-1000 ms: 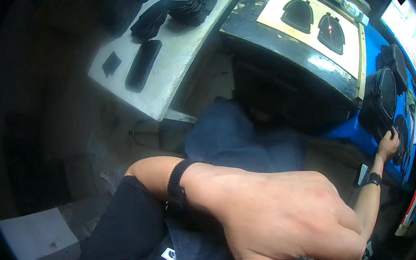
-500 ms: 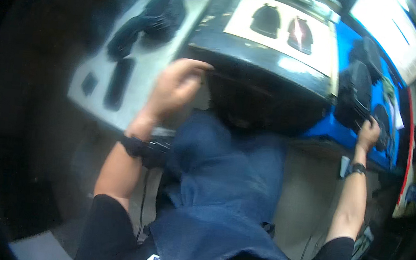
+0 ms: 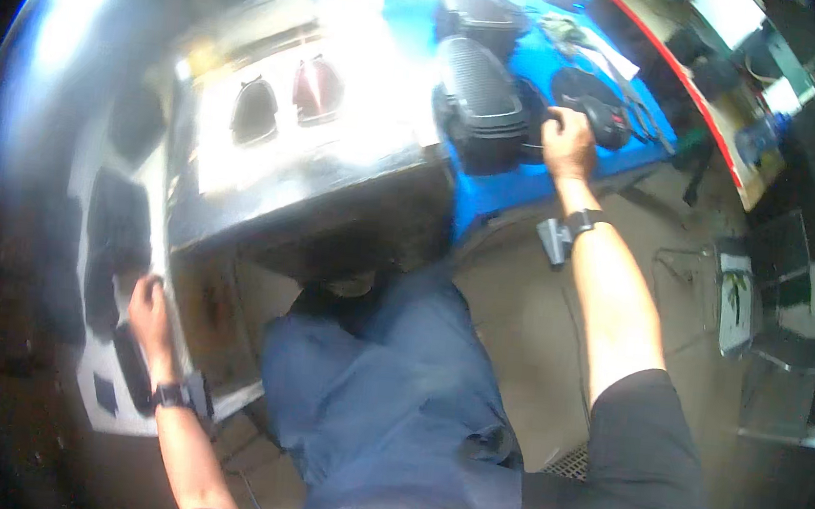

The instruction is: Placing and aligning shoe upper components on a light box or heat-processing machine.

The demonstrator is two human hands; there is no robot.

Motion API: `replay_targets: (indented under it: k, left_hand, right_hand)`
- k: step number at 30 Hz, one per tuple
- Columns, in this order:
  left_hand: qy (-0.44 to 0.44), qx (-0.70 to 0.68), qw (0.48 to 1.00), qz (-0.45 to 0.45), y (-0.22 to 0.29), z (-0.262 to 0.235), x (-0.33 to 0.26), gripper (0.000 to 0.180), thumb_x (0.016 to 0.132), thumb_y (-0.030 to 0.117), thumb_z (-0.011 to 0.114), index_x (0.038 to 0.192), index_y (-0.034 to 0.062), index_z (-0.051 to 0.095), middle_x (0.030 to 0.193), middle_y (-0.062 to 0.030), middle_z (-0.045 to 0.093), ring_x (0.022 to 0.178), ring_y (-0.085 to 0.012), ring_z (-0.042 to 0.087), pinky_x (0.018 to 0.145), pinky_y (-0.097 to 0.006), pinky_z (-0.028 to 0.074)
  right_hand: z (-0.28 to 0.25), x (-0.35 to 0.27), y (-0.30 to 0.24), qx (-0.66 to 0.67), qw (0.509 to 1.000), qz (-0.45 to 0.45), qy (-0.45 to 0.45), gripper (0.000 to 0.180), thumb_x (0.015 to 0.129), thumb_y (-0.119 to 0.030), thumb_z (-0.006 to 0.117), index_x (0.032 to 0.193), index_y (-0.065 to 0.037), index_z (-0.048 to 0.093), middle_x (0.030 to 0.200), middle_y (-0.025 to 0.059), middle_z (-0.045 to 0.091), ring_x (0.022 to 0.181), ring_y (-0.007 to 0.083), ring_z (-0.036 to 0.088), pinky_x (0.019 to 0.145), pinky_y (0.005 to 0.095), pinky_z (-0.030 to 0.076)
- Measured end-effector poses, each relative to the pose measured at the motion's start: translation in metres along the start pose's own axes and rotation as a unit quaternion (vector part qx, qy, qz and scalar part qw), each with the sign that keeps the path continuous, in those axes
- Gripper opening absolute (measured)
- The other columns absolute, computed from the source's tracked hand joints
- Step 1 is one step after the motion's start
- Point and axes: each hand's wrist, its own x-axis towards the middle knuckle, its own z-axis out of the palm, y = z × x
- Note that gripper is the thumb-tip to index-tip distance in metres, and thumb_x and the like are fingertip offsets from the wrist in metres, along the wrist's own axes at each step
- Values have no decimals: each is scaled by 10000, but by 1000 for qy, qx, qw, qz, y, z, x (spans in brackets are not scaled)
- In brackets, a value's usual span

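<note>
My left hand [image 3: 152,318] is low over the pale table [image 3: 98,413] on the left, its fingers blurred but slightly apart. Beside it lie a dark elongated piece [image 3: 130,365] and larger dark pieces [image 3: 120,217]. My right hand [image 3: 570,150] reaches over the blue table [image 3: 492,196], its fingers curled in beside a stack of black ribbed, rounded pieces [image 3: 484,100]. What it grips is hidden. Just right of its fingers is a black rounded object [image 3: 605,122] with a small red mark.
Between the tables stands a dark metal bench [image 3: 336,184] bearing a white sheet with two dark shield-shaped pieces [image 3: 255,112], one [image 3: 316,89] crossed by reddish light. A red-edged shelf [image 3: 697,96] is at right, with a chair [image 3: 788,330] below.
The view has swung right. My left hand has moved from the bench's near edge down over the pale table. My right hand stays over the blue table, beside the black pieces.
</note>
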Motion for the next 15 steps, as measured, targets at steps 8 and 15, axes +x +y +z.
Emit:
replay_targets:
  k: [8,15]
  left_hand:
    - [8,22,1000,18,-7,-6,3,229,946,106,556,1104,0,683,1058,-154,721,1014,-288,675,933,-380,493]
    - [15,5,1000,14,8,-3,1,208,938,94,551,1073,4,681,1034,-159,714,986,-288,676,908,-371,496]
  right_hand:
    - [-10,-2,-18,-5,1000,30,-8,219,859,-230,615,1032,-166,733,1074,111,687,1014,327,665,883,463,540]
    - [-14,-4,-19,-14,999,36,-13,237,855,-247,615,1047,-172,731,1107,97,687,1030,322,663,886,452,539]
